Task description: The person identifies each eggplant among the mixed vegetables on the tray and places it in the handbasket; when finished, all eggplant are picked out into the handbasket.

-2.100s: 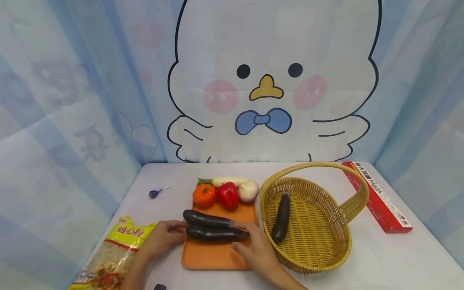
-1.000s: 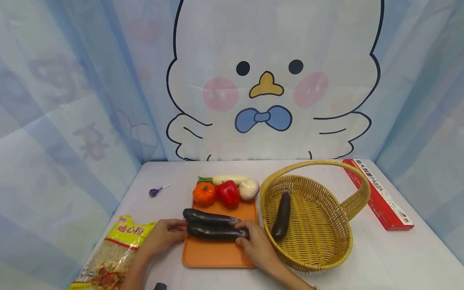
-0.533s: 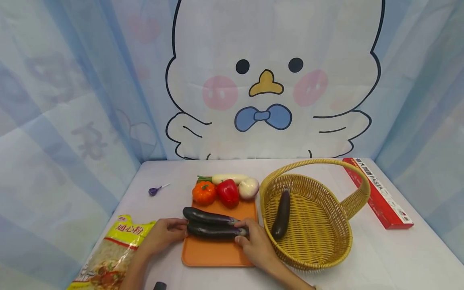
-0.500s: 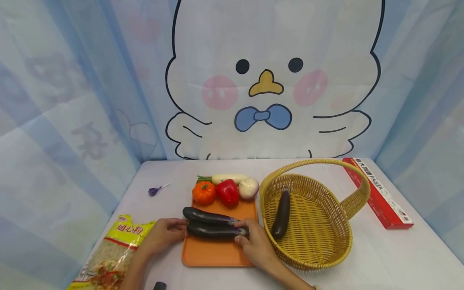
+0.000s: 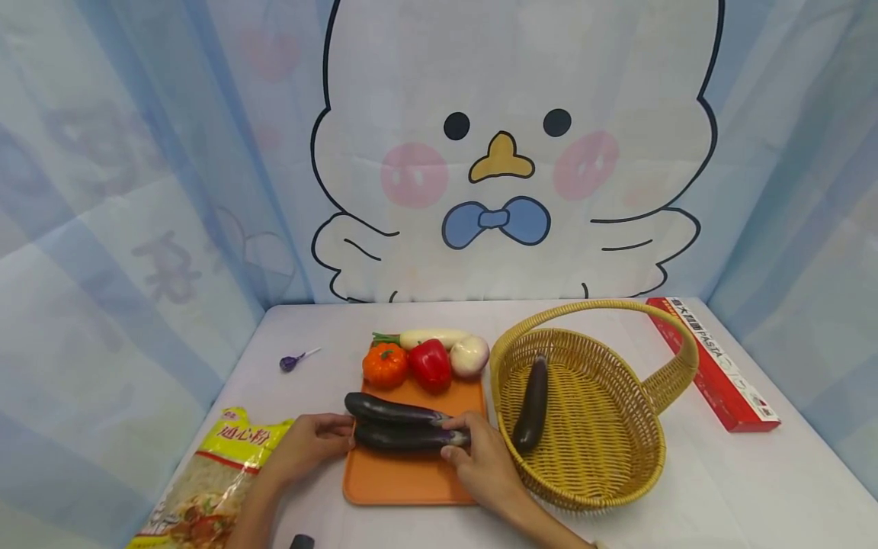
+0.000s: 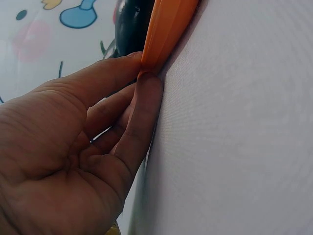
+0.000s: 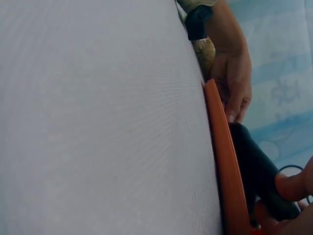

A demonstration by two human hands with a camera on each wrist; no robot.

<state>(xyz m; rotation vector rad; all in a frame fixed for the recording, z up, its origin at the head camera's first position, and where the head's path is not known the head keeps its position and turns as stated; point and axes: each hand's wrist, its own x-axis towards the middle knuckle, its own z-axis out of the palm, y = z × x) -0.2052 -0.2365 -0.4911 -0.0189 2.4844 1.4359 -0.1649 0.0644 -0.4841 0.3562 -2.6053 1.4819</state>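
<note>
Two dark purple eggplants lie side by side on an orange tray point(image 5: 411, 488): a far eggplant point(image 5: 394, 409) and a near eggplant point(image 5: 398, 438). My left hand point(image 5: 312, 446) is at the tray's left edge. In the left wrist view, its thumb and a finger pinch the tray rim point(image 6: 168, 34). At the stem end of the near eggplant, my right hand point(image 5: 485, 461) grips with thumb and fingers. Its fingertips partly cover both stem ends. In the right wrist view, the thumb point(image 7: 291, 187) presses on the dark eggplant point(image 7: 257, 161).
Behind the eggplants sit an orange pumpkin point(image 5: 385, 365), a red bell pepper point(image 5: 430, 365), a white radish point(image 5: 432, 338) and a pale round vegetable point(image 5: 469, 356). A wicker basket point(image 5: 590, 499) holds another eggplant point(image 5: 533, 408). Also around: pasta box point(image 5: 720, 370), pasta bag point(image 5: 219, 480), lollipop point(image 5: 289, 363).
Since the oldest frame, my right fingers have closed in on the near eggplant's stem end. The left hand stays at the tray's edge. Over the last half second, almost nothing has moved.
</note>
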